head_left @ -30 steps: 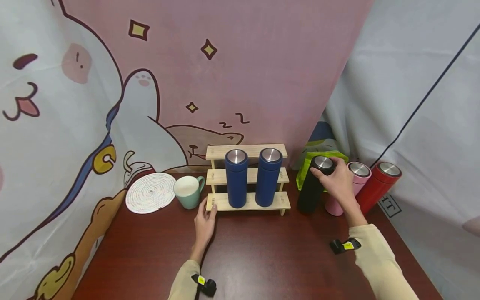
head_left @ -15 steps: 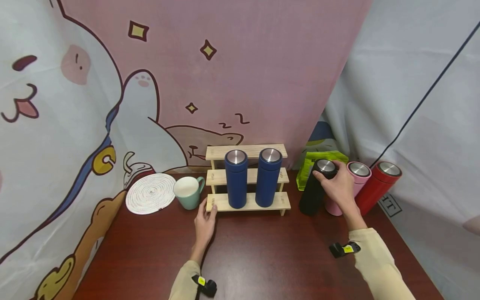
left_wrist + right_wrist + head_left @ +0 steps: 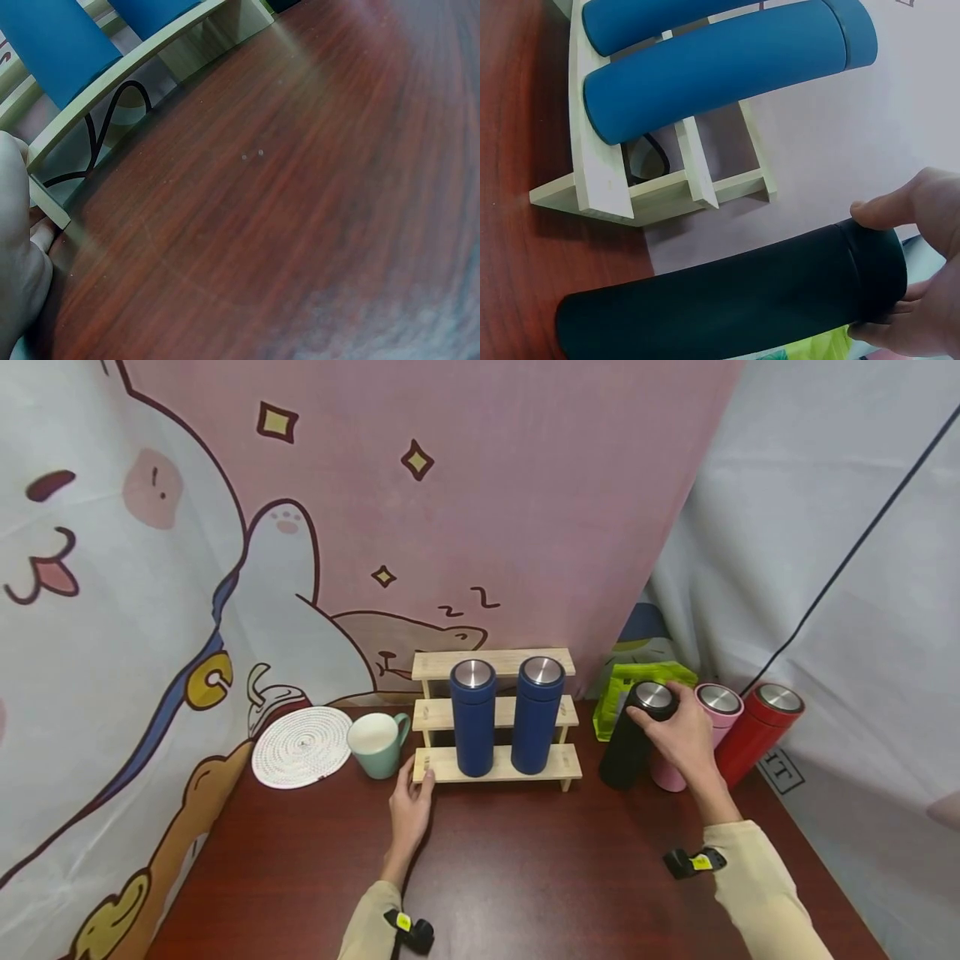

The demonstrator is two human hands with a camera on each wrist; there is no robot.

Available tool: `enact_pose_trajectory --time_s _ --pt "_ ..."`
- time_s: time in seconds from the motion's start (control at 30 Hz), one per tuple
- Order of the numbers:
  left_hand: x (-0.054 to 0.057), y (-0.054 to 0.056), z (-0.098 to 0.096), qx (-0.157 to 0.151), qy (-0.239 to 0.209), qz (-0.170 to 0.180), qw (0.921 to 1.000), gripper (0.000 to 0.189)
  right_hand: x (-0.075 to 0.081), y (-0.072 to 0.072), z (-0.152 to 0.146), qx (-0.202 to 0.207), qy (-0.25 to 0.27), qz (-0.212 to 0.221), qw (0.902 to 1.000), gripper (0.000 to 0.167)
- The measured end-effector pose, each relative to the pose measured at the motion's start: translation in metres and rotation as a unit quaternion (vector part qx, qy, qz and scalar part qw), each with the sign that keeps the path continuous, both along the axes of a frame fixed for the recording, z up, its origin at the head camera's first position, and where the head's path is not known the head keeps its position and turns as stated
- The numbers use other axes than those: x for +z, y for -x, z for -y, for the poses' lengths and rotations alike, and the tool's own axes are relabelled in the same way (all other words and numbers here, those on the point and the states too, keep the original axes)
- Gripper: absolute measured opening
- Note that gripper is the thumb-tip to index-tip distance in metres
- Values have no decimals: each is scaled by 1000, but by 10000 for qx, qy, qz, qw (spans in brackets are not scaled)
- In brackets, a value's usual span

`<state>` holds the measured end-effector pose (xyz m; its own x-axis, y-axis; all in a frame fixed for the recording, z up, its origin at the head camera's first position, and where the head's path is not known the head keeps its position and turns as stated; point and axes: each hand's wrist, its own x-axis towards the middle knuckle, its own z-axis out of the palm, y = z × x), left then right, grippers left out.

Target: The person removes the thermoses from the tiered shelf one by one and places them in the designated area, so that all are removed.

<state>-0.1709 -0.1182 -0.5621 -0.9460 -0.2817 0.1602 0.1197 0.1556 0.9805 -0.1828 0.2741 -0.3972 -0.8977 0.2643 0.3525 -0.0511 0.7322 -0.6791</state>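
At the left end of a three-tier wooden shelf (image 3: 497,765), my left hand (image 3: 410,806) grips the edge of the lowest step, thumb on top. In the left wrist view, fingers (image 3: 43,234) reach beneath that step's end. Two blue thermos bottles (image 3: 473,727) (image 3: 537,722) stand upright on the lowest step. To the right of the shelf, my right hand (image 3: 684,731) holds a black thermos bottle (image 3: 628,747) round its steel-topped cap, thumb on one side and fingers on the other. Whether its base touches the table cannot be told.
Behind my right hand, a pink thermos (image 3: 720,700) and a leaning red thermos (image 3: 759,727) stand near the right curtain. A lime-green bag (image 3: 611,697) is behind the black one. Left of the shelf are a mint mug (image 3: 378,758) and a round woven mat (image 3: 302,747).
My right hand and the black thermos have shifted slightly to the right and nearer to me, mostly in the first half second. My left hand has stayed on the shelf.
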Motion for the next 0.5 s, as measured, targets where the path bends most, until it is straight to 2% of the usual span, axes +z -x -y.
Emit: enact_pose_trajectory --time_s 0.27,0.5 --pt "0 0 0 28 43 -13 10000 52 19 2 7 119 -133 -410 9990 70" --pt "0 0 0 -7 37 -35 10000 52 41 5 20 269 -10 -334 9991 76"
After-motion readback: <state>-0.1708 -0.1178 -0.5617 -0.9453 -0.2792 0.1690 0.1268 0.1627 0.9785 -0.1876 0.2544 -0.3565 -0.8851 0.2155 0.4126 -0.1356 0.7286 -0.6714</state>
